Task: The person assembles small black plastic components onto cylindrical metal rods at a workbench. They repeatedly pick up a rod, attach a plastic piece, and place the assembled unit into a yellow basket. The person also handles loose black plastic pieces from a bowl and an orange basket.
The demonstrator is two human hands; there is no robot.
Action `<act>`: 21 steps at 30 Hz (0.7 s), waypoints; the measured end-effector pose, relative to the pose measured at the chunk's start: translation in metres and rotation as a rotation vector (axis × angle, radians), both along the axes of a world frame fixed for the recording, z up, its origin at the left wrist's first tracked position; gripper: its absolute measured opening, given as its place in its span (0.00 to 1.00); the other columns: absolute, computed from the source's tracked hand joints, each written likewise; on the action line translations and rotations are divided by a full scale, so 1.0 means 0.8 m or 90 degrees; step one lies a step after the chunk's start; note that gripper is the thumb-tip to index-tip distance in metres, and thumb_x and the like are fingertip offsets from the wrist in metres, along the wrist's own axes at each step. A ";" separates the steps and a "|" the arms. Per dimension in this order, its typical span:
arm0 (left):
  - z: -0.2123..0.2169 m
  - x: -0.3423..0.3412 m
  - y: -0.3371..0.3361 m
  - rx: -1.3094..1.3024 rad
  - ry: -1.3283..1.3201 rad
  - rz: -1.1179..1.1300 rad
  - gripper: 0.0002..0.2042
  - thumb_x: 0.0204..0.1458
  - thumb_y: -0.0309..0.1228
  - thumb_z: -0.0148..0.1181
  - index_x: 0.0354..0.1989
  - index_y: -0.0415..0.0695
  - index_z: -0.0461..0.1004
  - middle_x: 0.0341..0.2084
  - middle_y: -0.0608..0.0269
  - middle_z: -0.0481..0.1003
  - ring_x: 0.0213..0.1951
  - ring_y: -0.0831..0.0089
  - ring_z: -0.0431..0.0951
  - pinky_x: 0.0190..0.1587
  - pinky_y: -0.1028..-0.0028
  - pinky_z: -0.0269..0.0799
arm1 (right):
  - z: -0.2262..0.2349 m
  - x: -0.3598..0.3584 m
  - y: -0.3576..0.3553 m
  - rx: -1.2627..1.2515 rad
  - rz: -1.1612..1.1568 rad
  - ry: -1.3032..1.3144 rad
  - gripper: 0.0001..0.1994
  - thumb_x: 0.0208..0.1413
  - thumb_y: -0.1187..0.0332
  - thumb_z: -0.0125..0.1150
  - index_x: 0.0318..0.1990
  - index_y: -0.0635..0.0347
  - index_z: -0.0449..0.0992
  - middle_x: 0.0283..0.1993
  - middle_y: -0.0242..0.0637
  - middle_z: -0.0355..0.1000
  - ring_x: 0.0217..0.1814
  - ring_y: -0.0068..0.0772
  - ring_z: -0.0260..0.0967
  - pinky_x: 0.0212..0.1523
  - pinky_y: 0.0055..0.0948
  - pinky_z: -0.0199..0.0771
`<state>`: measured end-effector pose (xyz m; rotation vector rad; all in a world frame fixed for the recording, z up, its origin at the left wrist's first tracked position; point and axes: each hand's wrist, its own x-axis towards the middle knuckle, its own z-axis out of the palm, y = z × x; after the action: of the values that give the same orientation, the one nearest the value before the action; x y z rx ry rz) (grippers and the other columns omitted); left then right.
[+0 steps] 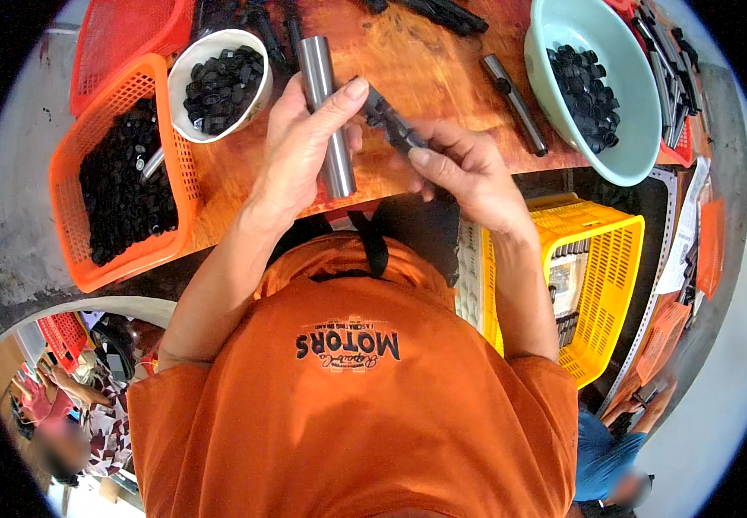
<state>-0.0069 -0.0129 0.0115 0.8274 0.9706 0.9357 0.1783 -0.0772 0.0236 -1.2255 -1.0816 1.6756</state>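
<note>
In the head view, our left hand (pixel 291 147) has its fingers clamped round a steel rod (pixel 329 121) over the edge of the worktop (pixel 417 69). Our right hand (pixel 473 177) pinches a black part (pixel 388 119) in its fingers, just beside the rod; we cannot tell whether the left hand touches it. A second rod (pixel 516 104) lies to the right, near a blue bowl (pixel 637 95) of black pieces (pixel 579 95). To the left stand a white bowl (pixel 218 40) and an orange basket (pixel 182 147), both holding black pieces.

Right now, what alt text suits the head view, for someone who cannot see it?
A person's left hand holds a shiny metal cylinder, the right hand a narrow black part, over an orange table. A white bowl, a blue basin and an orange basket hold black pieces.
</note>
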 end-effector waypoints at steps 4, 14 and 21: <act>-0.002 0.002 -0.002 -0.004 -0.004 0.001 0.13 0.54 0.34 0.62 0.40 0.46 0.65 0.25 0.63 0.74 0.19 0.79 0.72 0.17 0.82 0.66 | 0.003 0.018 0.006 -0.038 -0.010 0.058 0.17 0.60 0.69 0.53 0.52 0.72 0.69 0.34 0.38 0.75 0.24 0.18 0.66 0.22 0.16 0.64; -0.016 0.013 -0.013 0.021 -0.026 0.093 0.08 0.56 0.32 0.59 0.39 0.47 0.67 0.27 0.65 0.75 0.22 0.83 0.71 0.20 0.85 0.64 | -0.022 -0.032 0.001 0.030 0.044 -0.080 0.16 0.64 0.63 0.51 0.53 0.65 0.69 0.36 0.30 0.71 0.35 0.22 0.67 0.40 0.23 0.70; -0.011 -0.003 -0.008 -0.025 -0.063 0.110 0.14 0.60 0.44 0.52 0.38 0.44 0.68 0.25 0.65 0.74 0.24 0.81 0.71 0.24 0.82 0.65 | -0.040 -0.055 -0.006 0.027 -0.023 -0.024 0.15 0.66 0.60 0.47 0.48 0.62 0.71 0.30 0.26 0.68 0.28 0.15 0.61 0.29 0.18 0.64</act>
<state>-0.0093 -0.0197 0.0025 0.6664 0.9824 1.0922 0.1341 -0.0817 -0.0082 -1.2462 -1.1052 1.5999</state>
